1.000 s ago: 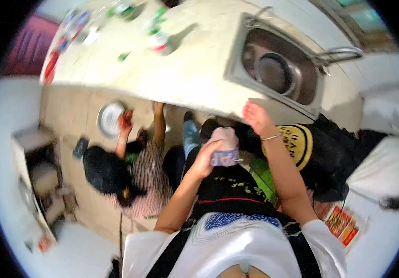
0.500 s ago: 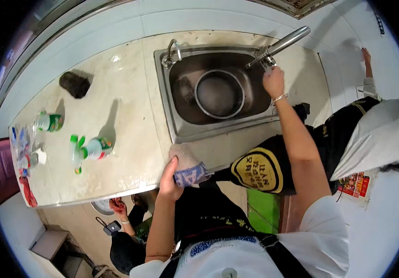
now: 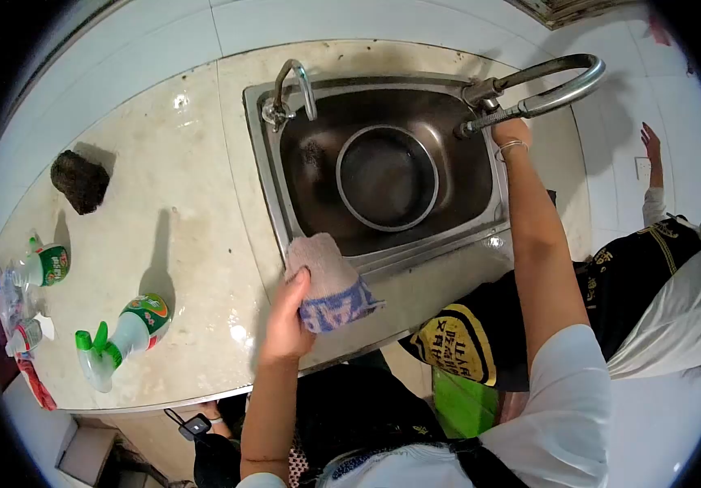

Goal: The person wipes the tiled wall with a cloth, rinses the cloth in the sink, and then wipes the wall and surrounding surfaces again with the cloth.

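Observation:
My left hand (image 3: 287, 319) is closed round a folded cloth (image 3: 330, 281), pale pinkish-grey with a blue patterned end, at the sink's front-left corner. My right hand (image 3: 513, 132) is closed at the handle of the large spring-necked faucet (image 3: 562, 96) on the sink's right side. Its fingertips are partly hidden behind the faucet. Inside the metal sink (image 3: 269, 183) stands a round metal pot (image 3: 340, 175) that seems to hold water; no stream shows from the spout.
A smaller curved tap (image 3: 293, 89) rises at the sink's back left. On the counter (image 3: 204, 268) are a dark scrubber (image 3: 80, 180), a green-topped spray bottle (image 3: 135, 329) and another bottle (image 3: 45, 264). A person in a black apron (image 3: 635, 260) stands at right; another crouches below left (image 3: 214, 447).
My view has shifted, so the sink looks closer. The faucet's spout has swung toward the front right. Water in the pot looks darker and calmer. The cloth stays in my left hand.

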The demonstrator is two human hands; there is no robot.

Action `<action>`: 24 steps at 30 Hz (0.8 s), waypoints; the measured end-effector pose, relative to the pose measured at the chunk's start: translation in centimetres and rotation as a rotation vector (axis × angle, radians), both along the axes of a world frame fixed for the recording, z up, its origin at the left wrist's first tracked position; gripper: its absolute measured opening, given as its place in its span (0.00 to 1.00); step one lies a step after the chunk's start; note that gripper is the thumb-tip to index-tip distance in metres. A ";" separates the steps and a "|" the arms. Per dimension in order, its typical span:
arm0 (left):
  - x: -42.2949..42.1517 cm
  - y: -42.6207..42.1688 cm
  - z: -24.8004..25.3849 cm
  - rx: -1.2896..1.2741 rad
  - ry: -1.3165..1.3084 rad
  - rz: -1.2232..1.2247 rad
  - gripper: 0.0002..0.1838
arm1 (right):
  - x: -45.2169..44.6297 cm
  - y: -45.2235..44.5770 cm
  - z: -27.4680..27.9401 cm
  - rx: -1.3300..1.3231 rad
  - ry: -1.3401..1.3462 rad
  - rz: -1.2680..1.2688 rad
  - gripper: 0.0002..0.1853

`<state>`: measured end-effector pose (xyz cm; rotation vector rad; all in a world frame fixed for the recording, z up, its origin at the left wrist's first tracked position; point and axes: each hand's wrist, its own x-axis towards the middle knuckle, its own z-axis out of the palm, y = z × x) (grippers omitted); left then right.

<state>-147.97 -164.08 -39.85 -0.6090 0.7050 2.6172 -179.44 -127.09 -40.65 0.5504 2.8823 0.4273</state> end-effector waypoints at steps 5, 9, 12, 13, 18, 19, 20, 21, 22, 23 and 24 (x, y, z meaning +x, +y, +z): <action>-2.7 0.5 0.3 0.063 -0.004 0.026 0.28 | -1.5 4.1 -4.0 -0.105 0.157 0.184 0.17; -4.9 1.6 0.2 0.076 0.049 0.001 0.26 | -2.1 5.2 -5.5 -0.256 0.189 0.215 0.17; -6.4 2.6 0.8 0.139 0.004 -0.028 0.22 | -1.9 3.0 -5.5 -0.307 0.358 0.060 0.15; -6.7 3.0 0.8 0.141 0.001 -0.036 0.22 | -1.5 1.9 -4.7 -0.306 0.393 -0.006 0.14; -7.7 4.7 0.9 0.105 -0.051 -0.054 0.23 | -3.8 7.0 -5.9 -0.305 0.276 0.149 0.11; -7.8 4.7 0.9 0.110 -0.076 -0.052 0.23 | -4.3 8.1 -6.3 -0.304 0.274 0.143 0.11; -7.9 4.6 1.1 0.110 -0.079 -0.054 0.23 | -5.5 11.4 -8.4 -0.318 0.262 0.110 0.11; -7.8 4.4 1.0 0.109 -0.084 -0.068 0.23 | -6.2 13.7 -9.7 -0.331 0.253 0.073 0.11; -7.8 4.2 0.9 0.106 -0.091 -0.045 0.23 | -6.5 14.5 -10.0 -0.216 0.199 0.196 0.10; -7.8 4.0 0.8 0.100 -0.104 -0.018 0.22 | -6.5 14.1 -10.1 -0.221 0.191 0.190 0.10; -7.9 3.8 1.0 0.122 -0.116 0.019 0.21 | -6.6 13.6 -9.4 -0.288 0.146 0.085 0.10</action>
